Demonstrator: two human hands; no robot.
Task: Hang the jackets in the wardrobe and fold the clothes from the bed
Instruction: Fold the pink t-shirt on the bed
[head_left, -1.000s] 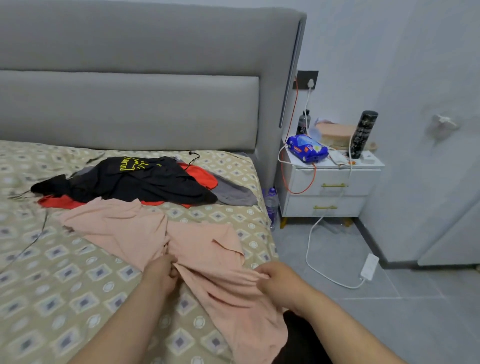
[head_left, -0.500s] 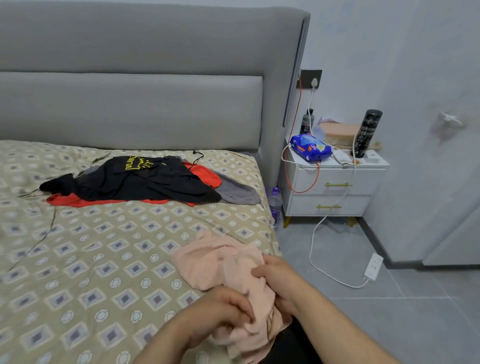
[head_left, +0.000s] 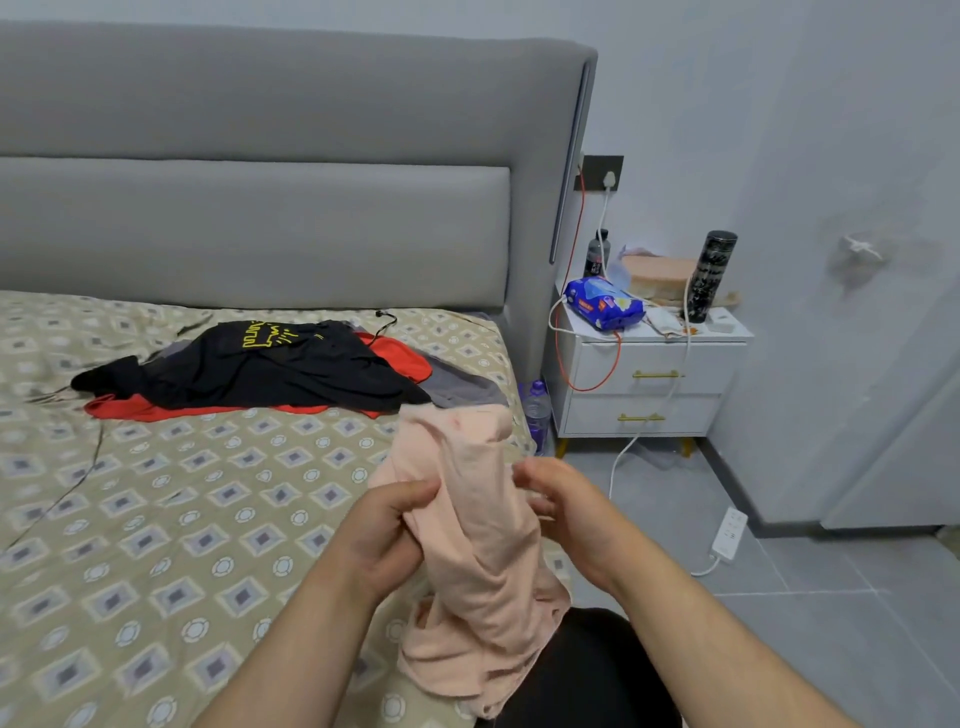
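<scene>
A pale pink garment (head_left: 470, 525) hangs bunched in front of me, lifted off the bed's right edge. My left hand (head_left: 387, 530) grips its left side with curled fingers. My right hand (head_left: 563, 506) holds the right side, fingers bent against the cloth. Farther back on the patterned bedspread (head_left: 182, 519) lies a pile: a black shirt (head_left: 270, 364) with a yellow print on top of a red garment (head_left: 400, 358) and a grey one (head_left: 462, 389).
A grey padded headboard (head_left: 260, 208) backs the bed. A white nightstand (head_left: 649, 379) stands to the right with a blue packet, bottles and cables. A white power strip (head_left: 730, 532) and its cord lie on the grey floor. A thin dark cable crosses the bedspread at left.
The pink garment was spread flat on the bed; both hands gathered it toward the bed's edge and have now raised it upright in a bunch.
</scene>
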